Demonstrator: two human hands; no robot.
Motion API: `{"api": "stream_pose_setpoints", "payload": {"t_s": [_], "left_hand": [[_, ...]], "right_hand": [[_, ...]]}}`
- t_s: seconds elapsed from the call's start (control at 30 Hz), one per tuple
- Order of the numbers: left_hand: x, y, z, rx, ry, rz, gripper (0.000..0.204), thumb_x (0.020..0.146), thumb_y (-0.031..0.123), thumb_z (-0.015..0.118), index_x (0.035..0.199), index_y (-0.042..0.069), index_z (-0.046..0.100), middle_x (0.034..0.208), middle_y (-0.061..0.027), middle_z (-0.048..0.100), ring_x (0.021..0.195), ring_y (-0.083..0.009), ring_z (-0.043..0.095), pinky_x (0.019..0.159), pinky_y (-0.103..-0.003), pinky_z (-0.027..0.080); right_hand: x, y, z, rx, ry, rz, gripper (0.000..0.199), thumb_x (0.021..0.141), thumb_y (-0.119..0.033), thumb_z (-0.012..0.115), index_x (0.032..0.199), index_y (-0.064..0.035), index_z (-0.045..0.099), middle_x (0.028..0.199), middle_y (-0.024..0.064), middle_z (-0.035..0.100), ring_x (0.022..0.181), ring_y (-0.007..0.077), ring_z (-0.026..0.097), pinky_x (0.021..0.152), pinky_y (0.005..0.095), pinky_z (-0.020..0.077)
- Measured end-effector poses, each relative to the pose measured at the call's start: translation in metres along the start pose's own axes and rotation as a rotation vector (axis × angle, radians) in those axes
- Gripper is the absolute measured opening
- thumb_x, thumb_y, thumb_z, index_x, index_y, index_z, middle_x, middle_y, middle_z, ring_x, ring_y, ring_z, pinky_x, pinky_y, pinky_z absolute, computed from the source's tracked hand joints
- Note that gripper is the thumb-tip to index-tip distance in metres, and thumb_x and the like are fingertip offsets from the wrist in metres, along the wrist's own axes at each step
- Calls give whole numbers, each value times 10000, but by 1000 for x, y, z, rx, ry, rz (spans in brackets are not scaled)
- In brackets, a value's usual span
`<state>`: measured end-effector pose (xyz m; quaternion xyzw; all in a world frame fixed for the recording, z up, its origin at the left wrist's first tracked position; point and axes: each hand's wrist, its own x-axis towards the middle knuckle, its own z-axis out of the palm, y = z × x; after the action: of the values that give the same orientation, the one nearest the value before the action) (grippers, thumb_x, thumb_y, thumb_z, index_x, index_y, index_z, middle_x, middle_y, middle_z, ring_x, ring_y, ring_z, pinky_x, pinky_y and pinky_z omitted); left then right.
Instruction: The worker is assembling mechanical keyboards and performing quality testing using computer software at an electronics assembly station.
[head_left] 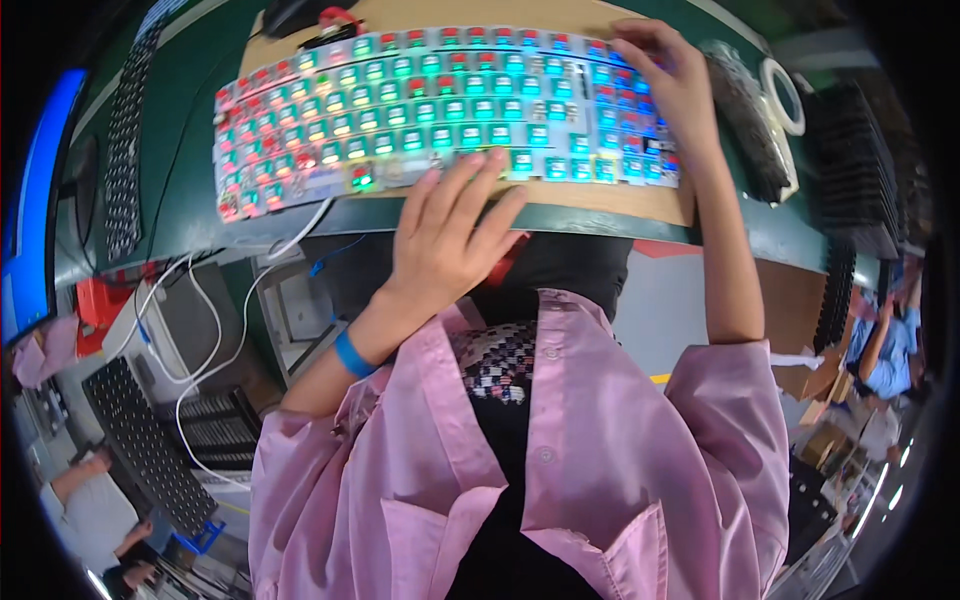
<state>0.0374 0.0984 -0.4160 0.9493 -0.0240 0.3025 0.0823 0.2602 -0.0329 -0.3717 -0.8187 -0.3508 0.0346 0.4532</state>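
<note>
Both hands flat and open, grasping nothing: left hand (445, 230) pressing lower-centre switches of backlit capless white keyboard (440, 115) on green worktop (190, 210), right hand (665, 80) steadying upper-right corner.

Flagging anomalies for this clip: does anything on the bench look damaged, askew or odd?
The lit keyboard has no keycaps, so its glowing switches are bare. It lies slightly tilted on the board. The left hand and right hand rest on it. Nothing looks spilled or broken.
</note>
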Motion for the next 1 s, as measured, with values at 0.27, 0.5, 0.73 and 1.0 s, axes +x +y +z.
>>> {"api": "stream_pose_setpoints", "payload": {"t_s": [0.27,0.5,0.73,1.0], "left_hand": [[-1,5,9,-33,136,-17,238,742,245,579,958,146,565,1209,-33,518,1122,-142,462,996,-317,251],[0,8,8,-30,138,-35,221,737,237,576,940,150,573,1218,-24,512,1122,-139,458,1000,-317,242],[0,8,10,-6,144,-34,210,729,249,582,918,159,580,1213,-1,518,1099,-131,458,988,-318,243],[-2,5,15,28,177,-14,248,716,312,611,932,191,627,1199,8,529,993,-148,471,920,-332,270]], "right_hand": [[-8,5,-13,354,78,171,234,857,-66,488,1081,-23,539,988,74,589,923,121,545,821,199,403],[-7,-11,-10,392,160,265,256,852,-50,486,1102,-7,515,991,85,588,923,124,546,822,199,406],[-4,-18,-5,373,236,341,252,842,-37,502,1091,-2,516,990,90,587,926,124,547,816,197,408],[-8,12,-13,357,160,190,237,829,-30,525,1065,0,524,981,94,587,922,121,549,810,189,408]]}}
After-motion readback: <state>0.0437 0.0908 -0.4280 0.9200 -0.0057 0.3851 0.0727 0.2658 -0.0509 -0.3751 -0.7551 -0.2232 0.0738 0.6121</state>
